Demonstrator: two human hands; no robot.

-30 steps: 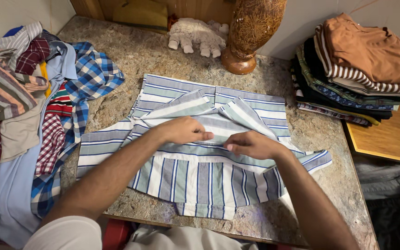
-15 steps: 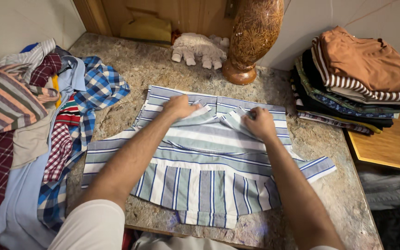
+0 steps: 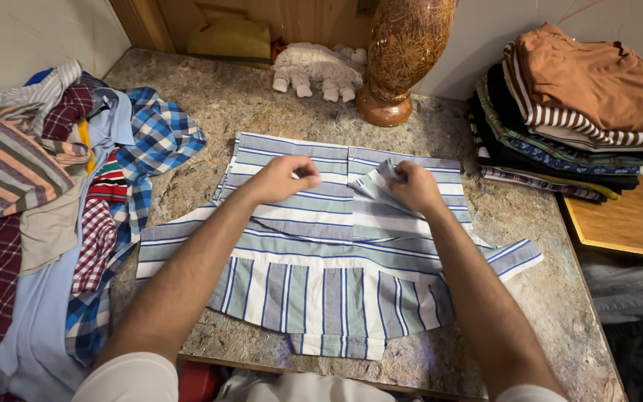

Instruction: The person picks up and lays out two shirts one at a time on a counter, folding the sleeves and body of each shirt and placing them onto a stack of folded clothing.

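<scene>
Striped shirt [image 3: 321,260] flat on stone counter [image 3: 210,97], both hands pinching its folds: left hand [image 3: 280,179], right hand [image 3: 413,186]. Left of shirt, loose clothes heap [image 3: 46,201]; right, folded stack [image 3: 574,112]; behind, vase [image 3: 403,59], plush toy [image 3: 314,68].

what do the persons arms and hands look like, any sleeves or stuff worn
Both forearms are bare down to the left hand and the right hand. Short white sleeves show only at the bottom edge, covering the upper arms. No gloves, watch, rings or bands can be seen on either wrist or hand.
</scene>
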